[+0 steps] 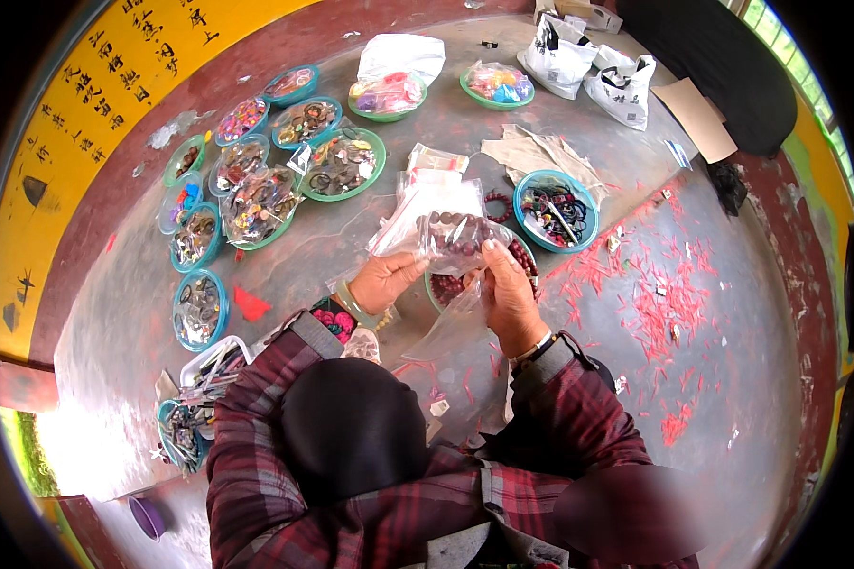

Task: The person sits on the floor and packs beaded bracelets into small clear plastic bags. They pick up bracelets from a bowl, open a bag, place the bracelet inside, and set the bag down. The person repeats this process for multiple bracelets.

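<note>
Between my hands is a clear plastic bag (457, 233) with dark red-brown beads showing through it. My left hand (391, 282) pinches its left side, a pale bangle on that wrist. My right hand (510, 296) grips the right side, thumb on top, and loose clear film hangs below it. Under the bag, partly hidden, stands a basin of dark red bead strings (525, 266). A stack of flat clear bags (436, 190) lies just beyond my hands. To the right is a teal basin (593, 224) of bracelets and a pen-like stick.
Several green and blue basins of trinkets stand at the left, such as a green basin (380, 171). White carrier bags (626, 90) and a cardboard sheet (697, 119) lie far right. Red paper scraps (669, 313) litter the right floor. A beige cloth (546, 156) lies ahead.
</note>
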The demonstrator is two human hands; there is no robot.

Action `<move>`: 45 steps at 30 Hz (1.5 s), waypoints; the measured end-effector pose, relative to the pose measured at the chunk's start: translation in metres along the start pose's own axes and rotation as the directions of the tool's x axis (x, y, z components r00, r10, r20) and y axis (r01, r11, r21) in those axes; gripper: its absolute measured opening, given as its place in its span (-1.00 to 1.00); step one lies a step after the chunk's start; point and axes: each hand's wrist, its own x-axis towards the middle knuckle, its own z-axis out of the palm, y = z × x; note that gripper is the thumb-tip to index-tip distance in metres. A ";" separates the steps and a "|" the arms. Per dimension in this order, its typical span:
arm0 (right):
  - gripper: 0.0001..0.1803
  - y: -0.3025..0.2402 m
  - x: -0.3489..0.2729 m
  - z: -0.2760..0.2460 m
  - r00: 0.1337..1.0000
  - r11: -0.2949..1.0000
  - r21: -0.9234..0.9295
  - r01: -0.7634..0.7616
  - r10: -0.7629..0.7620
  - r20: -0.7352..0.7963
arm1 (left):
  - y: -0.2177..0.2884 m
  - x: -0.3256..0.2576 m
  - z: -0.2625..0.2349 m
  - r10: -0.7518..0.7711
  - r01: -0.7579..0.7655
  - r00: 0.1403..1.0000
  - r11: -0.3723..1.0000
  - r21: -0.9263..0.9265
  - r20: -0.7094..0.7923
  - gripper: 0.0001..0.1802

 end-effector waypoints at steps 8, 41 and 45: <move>-0.73 -0.036 -0.011 -0.001 0.985 0.973 -0.208 0.098 -0.066 0.158 | -0.047 0.012 0.016 -0.123 0.238 0.971 0.377 -0.895 0.206 -0.47; -0.73 -0.059 -0.016 -0.008 0.823 0.492 -0.728 0.477 -0.541 0.174 | -0.100 -0.008 0.027 -0.347 0.318 0.914 0.288 -0.903 0.211 -0.72; -0.75 -0.079 -0.012 -0.024 0.783 0.549 -0.687 0.476 -0.620 0.046 | -0.101 -0.009 0.022 -0.347 0.293 0.924 0.377 -0.879 0.160 -0.72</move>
